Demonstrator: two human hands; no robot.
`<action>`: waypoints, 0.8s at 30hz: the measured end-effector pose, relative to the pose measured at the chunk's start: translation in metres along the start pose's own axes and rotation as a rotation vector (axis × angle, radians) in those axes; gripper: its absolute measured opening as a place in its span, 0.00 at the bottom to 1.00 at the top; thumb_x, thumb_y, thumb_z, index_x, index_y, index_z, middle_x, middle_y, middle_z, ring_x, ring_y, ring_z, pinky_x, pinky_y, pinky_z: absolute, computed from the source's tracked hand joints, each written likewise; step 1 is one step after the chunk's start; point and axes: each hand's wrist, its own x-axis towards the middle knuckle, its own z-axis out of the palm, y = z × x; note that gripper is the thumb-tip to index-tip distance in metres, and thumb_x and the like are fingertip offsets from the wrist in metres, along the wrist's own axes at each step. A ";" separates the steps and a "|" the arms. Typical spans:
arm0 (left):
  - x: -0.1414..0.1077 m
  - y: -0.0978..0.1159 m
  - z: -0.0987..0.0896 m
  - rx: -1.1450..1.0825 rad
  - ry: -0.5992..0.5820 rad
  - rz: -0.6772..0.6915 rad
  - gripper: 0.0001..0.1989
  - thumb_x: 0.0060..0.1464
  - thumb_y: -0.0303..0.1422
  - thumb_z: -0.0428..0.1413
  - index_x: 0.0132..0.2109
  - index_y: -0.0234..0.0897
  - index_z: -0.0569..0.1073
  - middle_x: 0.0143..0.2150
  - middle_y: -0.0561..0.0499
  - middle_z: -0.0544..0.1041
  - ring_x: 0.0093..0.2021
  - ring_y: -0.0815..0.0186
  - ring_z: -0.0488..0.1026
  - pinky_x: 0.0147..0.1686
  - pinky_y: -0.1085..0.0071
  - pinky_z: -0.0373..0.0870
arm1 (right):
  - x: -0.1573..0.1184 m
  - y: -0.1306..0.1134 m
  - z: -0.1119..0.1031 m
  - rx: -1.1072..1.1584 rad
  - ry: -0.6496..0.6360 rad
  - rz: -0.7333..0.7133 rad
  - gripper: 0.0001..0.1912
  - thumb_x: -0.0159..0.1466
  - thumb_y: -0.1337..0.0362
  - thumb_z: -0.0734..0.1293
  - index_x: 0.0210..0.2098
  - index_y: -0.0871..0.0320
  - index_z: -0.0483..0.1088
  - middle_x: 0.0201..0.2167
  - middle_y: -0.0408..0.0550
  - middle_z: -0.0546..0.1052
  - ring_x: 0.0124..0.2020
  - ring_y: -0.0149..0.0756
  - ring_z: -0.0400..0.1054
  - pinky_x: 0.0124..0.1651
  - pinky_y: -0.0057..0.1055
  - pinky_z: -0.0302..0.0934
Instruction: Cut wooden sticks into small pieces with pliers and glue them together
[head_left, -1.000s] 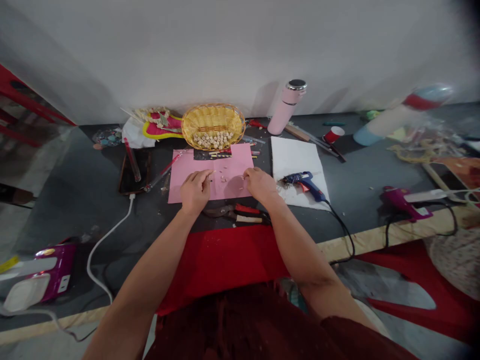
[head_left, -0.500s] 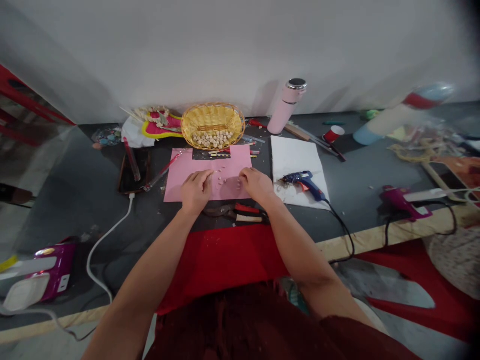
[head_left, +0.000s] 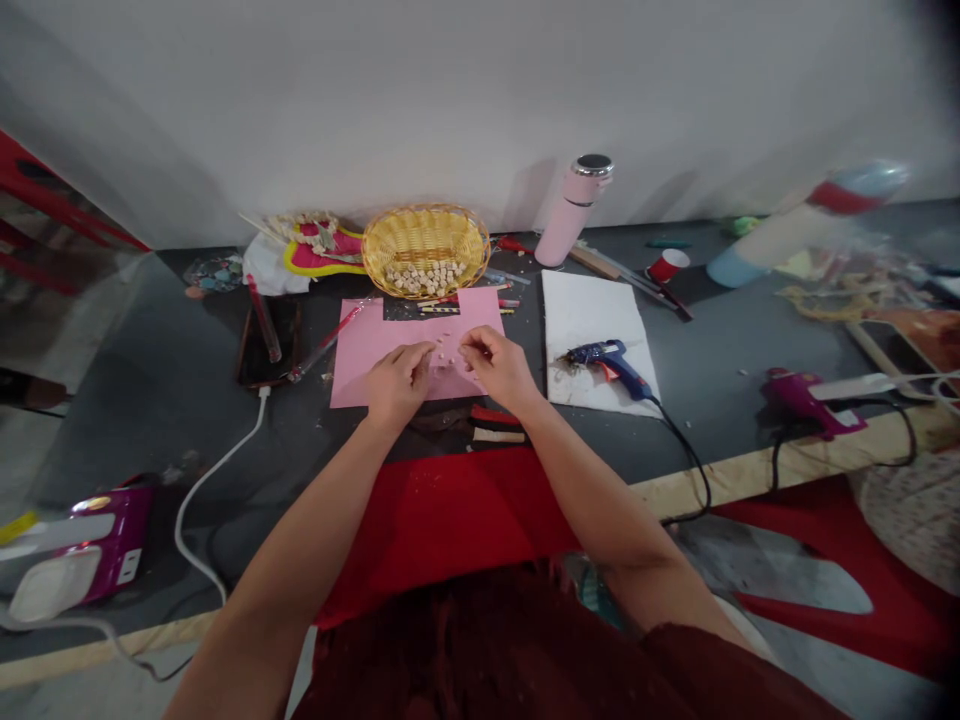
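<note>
A pink sheet of paper (head_left: 356,345) lies on the dark table, with several small pale pieces (head_left: 441,358) scattered across its middle. Over the paper's left half is my left hand (head_left: 401,382), thumb and fingertips pinched together; what they hold, if anything, is too small to make out. My right hand (head_left: 499,368) hovers above the right half, its fingertips also closed in a pinch, their contents hidden. Just beyond the paper stands a yellow wicker basket (head_left: 425,240) with many similar pale pieces (head_left: 426,278) in it. Pliers with red handles (head_left: 495,416) lie in front of the paper.
A blue glue gun (head_left: 611,365) rests on a white board (head_left: 562,300) to the right, its cord running over the table edge. Behind stands a pink flask (head_left: 571,215). A phone (head_left: 271,340) with a white cable lies left; a purple power strip (head_left: 112,535) is nearer.
My right hand has moved left across the paper, closer to my left hand. My left hand has shifted slightly right, still pinched.
</note>
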 end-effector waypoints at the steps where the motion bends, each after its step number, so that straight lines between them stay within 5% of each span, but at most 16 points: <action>1: 0.000 0.001 0.000 -0.006 0.000 0.006 0.12 0.61 0.34 0.49 0.47 0.40 0.75 0.43 0.48 0.79 0.42 0.63 0.76 0.41 0.69 0.70 | -0.001 -0.001 0.005 0.087 -0.025 0.013 0.06 0.62 0.60 0.62 0.36 0.55 0.66 0.28 0.41 0.72 0.26 0.29 0.68 0.34 0.28 0.64; 6: 0.001 0.007 -0.002 -0.054 -0.008 0.002 0.11 0.60 0.36 0.51 0.43 0.39 0.76 0.41 0.47 0.80 0.40 0.63 0.76 0.39 0.69 0.71 | -0.004 -0.002 0.020 0.299 -0.029 -0.016 0.08 0.59 0.61 0.64 0.37 0.55 0.62 0.31 0.41 0.70 0.28 0.28 0.68 0.34 0.29 0.67; 24: 0.000 0.009 -0.003 -0.136 -0.002 0.006 0.11 0.60 0.36 0.52 0.42 0.38 0.76 0.39 0.47 0.80 0.40 0.64 0.76 0.39 0.69 0.71 | -0.005 0.000 0.020 0.367 -0.029 0.001 0.14 0.58 0.60 0.66 0.41 0.53 0.58 0.32 0.40 0.71 0.28 0.28 0.68 0.33 0.28 0.69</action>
